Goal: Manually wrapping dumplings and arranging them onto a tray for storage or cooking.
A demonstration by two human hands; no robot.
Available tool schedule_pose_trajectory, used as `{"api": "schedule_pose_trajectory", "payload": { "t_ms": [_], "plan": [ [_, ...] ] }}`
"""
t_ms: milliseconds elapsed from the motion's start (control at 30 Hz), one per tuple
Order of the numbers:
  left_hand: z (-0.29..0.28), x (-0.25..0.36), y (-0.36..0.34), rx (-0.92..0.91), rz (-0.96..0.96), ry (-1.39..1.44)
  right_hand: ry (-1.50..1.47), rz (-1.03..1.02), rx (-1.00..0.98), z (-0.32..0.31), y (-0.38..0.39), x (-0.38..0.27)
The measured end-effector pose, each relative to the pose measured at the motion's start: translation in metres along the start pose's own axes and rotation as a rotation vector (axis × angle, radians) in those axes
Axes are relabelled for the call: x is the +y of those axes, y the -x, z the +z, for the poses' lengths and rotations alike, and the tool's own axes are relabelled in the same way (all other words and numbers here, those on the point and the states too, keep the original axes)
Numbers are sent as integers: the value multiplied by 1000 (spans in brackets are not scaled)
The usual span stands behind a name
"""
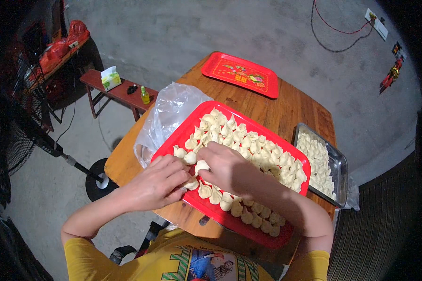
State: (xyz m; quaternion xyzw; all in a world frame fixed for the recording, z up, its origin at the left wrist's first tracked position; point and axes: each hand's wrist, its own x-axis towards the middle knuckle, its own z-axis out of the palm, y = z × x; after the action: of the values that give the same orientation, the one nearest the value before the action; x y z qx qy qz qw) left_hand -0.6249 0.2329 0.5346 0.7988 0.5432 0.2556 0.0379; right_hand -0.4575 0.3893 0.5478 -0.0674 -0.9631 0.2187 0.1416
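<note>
A large red tray (248,228) holds rows of pale, pinched dumplings (227,136). My right hand (227,168) reaches over the middle of its left part, with thumb and forefinger closed around a dumpling (201,167). At the tray's near left edge, my left hand (157,185) is closed, its fingers bent. Its fingertips lie beside another dumpling (191,183), and what they may hold is hidden under them. My right forearm covers some of the dumplings in the near rows.
The tray stands on a wooden table (286,112). A smaller red patterned tray (241,74) lies at the far edge. Right of the dumplings is a metal tray (340,175) full of small pale pieces. A clear plastic bag (169,112) lies left; beyond are a bench (122,93) and a fan (33,126).
</note>
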Motion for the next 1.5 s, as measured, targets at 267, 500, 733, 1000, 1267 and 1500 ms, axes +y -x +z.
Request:
{"api": "schedule_pose_trajectory", "payload": {
  "t_ms": [267, 500, 733, 1000, 1267, 1500],
  "plan": [
    [-2, -4, 10, -3, -44, 12, -24, 39, -41, -1, -2, 0],
    [-2, -2, 9, -11, -45, 26, 3, 47, 20, -5, -4, -5],
    [11, 10, -24, -22, 122, 57, -98, 93, 35, -35, 23, 10],
    [44, 3, -46, -40, 113, 117, -20, -24, -108, -30, 94, 39],
    [50, 9, -60, -56, 58, 16, 100, -208, -96, -34, 111, 27],
    [42, 29, -59, -96, 121, -16, -81, -172, -64, -27, 117, 41]
  ]
}}
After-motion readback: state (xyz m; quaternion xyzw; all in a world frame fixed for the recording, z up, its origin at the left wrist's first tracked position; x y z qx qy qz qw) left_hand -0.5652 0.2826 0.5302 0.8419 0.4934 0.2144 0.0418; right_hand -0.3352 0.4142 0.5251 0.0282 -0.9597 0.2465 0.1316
